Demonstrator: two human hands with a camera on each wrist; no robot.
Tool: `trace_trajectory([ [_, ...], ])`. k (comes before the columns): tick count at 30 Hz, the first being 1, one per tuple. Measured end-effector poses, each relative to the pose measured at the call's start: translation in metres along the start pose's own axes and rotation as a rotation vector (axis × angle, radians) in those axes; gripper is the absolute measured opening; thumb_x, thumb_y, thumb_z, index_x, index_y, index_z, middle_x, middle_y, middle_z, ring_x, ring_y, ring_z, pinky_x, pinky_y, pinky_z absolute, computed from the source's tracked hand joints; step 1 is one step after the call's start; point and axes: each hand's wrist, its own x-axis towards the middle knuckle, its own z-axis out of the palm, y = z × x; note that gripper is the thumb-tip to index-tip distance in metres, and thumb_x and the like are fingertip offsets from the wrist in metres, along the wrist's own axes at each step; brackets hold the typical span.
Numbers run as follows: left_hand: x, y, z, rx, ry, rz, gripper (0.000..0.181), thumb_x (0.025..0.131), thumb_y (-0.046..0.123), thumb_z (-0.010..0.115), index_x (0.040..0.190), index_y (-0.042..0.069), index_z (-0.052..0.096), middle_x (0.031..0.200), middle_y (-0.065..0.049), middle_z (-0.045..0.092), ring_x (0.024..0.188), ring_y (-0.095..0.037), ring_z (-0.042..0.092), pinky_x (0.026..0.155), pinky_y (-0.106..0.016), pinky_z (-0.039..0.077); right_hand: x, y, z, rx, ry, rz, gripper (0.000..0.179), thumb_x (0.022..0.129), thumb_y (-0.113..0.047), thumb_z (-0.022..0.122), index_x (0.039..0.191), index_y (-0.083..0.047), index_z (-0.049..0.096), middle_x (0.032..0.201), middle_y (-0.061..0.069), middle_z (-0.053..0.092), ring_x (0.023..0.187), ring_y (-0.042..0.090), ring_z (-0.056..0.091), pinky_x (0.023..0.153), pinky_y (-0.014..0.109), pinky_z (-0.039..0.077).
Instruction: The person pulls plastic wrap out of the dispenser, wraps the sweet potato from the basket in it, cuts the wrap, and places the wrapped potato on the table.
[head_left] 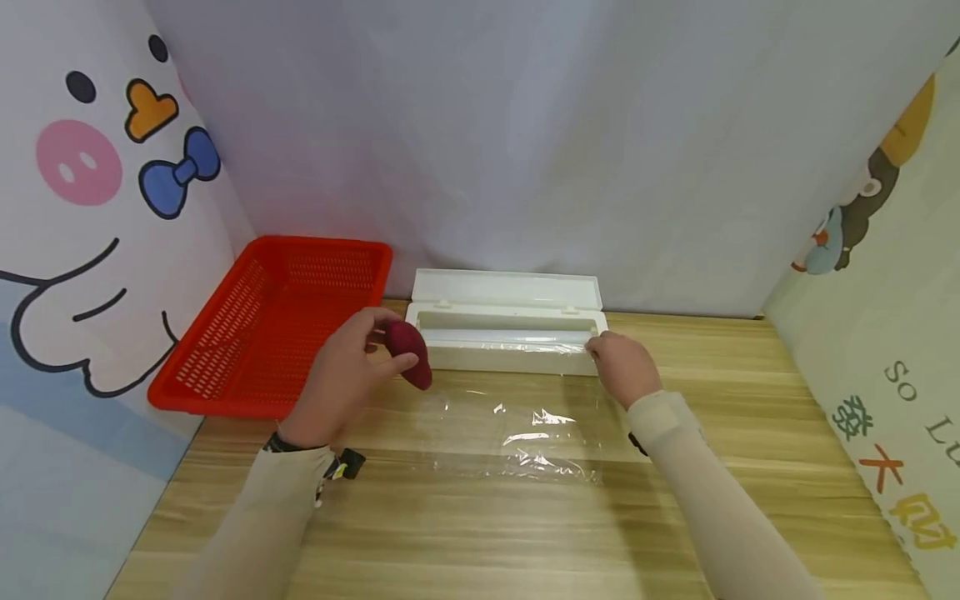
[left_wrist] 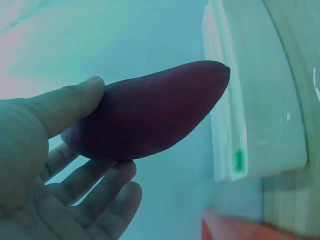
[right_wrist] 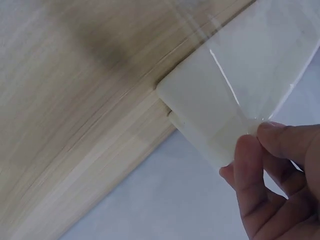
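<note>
Watching from my end, I've got the right hand [head_left: 626, 367] just right of centre frame, its fingers [right_wrist: 248, 155] pinching the clear film [head_left: 517, 433] by one end of the white wrap dispenser [head_left: 510, 361]. First worry: a one-sided tug could crease the film or make it cling to itself. Left of centre, the left hand [head_left: 341, 375] grips what looks like a red sweet potato [head_left: 407, 354] near one end, thumb against it, tapered tip free. That skin looks smooth, so I reckon a slackened grip drops it onto the table [head_left: 750, 433]. And with that hand busy, I see nothing bracing the dispenser; a hard pull might drag it forward. The red basket [head_left: 225, 408], left of frame, sits near that wrist; one careless swing could knock it.
</note>
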Motion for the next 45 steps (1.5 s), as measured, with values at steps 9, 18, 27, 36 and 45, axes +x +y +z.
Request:
trace_trajectory([
  [9,-0.001,0.0,0.023,-0.071,0.035,-0.001,0.053,0.09,0.027,0.082,0.134,0.012,0.057,0.121,-0.005,0.066,0.11,-0.028,0.061,0.096,-0.048,0.053,-0.002,0.001,0.001,0.006,0.054,0.003,0.014,0.099,0.0,0.064,0.107,0.002,0.076,0.092,0.018,0.073,0.084,0.035,0.072,0.076,0.048,0.059],
  [18,-0.001,-0.015,0.031,-0.076,0.016,-0.016,0.052,0.091,0.026,0.082,0.134,0.012,0.057,0.118,-0.005,0.067,0.109,-0.024,0.061,0.097,-0.046,0.052,-0.002,0.008,0.003,0.022,0.083,-0.048,0.011,0.096,-0.001,0.068,0.105,0.001,0.076,0.096,0.018,0.074,0.086,0.034,0.073,0.077,0.049,0.059],
  [27,0.0,-0.017,0.034,-0.065,0.001,0.0,0.049,0.091,0.026,0.082,0.131,0.014,0.057,0.118,-0.004,0.066,0.109,-0.024,0.06,0.096,-0.044,0.053,-0.003,0.012,0.006,0.055,0.104,-0.031,0.012,0.097,-0.003,0.07,0.107,0.003,0.07,0.105,0.021,0.07,0.085,0.037,0.071,0.075,0.05,0.058],
  [36,0.0,-0.019,0.038,-0.072,0.003,-0.002,0.049,0.09,0.027,0.082,0.131,0.013,0.058,0.116,-0.003,0.067,0.107,-0.023,0.061,0.096,-0.043,0.053,-0.007,0.012,0.006,0.043,0.097,-0.034,0.009,0.098,-0.004,0.068,0.096,0.002,0.075,0.093,0.015,0.065,0.071,0.029,0.066,0.069,0.046,0.057],
  [45,-0.002,-0.024,0.04,-0.094,0.004,-0.01,0.049,0.091,0.026,0.082,0.129,0.011,0.055,0.115,-0.005,0.067,0.106,-0.024,0.062,0.095,-0.043,0.052,-0.006,0.01,0.003,0.025,0.054,-0.032,0.011,0.099,-0.004,0.066,0.091,0.0,0.073,0.084,0.012,0.061,0.065,0.023,0.055,0.063,0.041,0.051],
])
